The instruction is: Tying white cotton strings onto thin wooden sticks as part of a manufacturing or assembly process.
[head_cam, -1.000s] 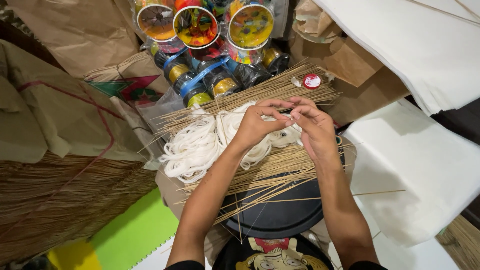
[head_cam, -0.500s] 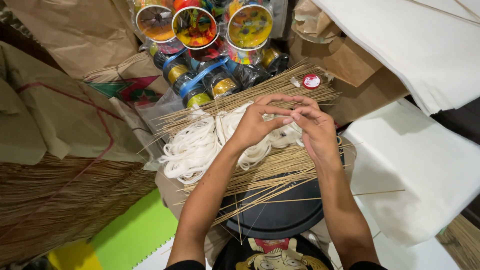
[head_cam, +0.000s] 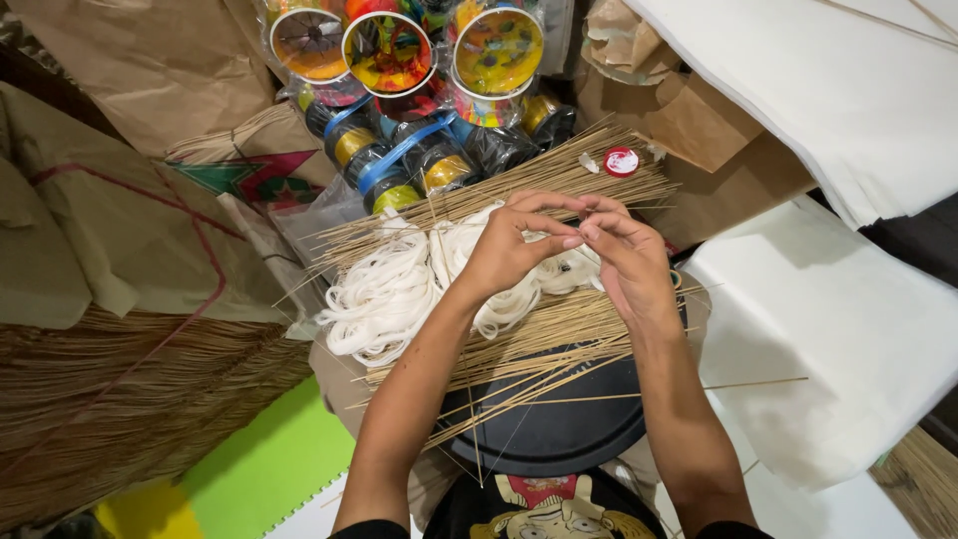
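Observation:
My left hand (head_cam: 504, 255) and my right hand (head_cam: 627, 268) meet fingertip to fingertip above a pile of thin bamboo sticks (head_cam: 544, 334). Both pinch a thin strand between them, too fine to make out. Under the hands lies a heap of white cord loops (head_cam: 384, 294). A second bundle of sticks (head_cam: 589, 170) fans out just beyond the fingers. The sticks rest on a round black tray (head_cam: 559, 429) in my lap.
Colourful round spools wrapped in plastic (head_cam: 389, 55) stand at the back. A small red cap (head_cam: 621, 161) lies by the far sticks. Brown paper (head_cam: 130, 210) and a large straw bundle (head_cam: 120, 399) fill the left. White paper sheets (head_cam: 828, 339) lie on the right, a green sheet (head_cam: 264, 464) bottom left.
Both hands stay over the same spot; the fingertips have drawn a little closer together and shifted slightly.

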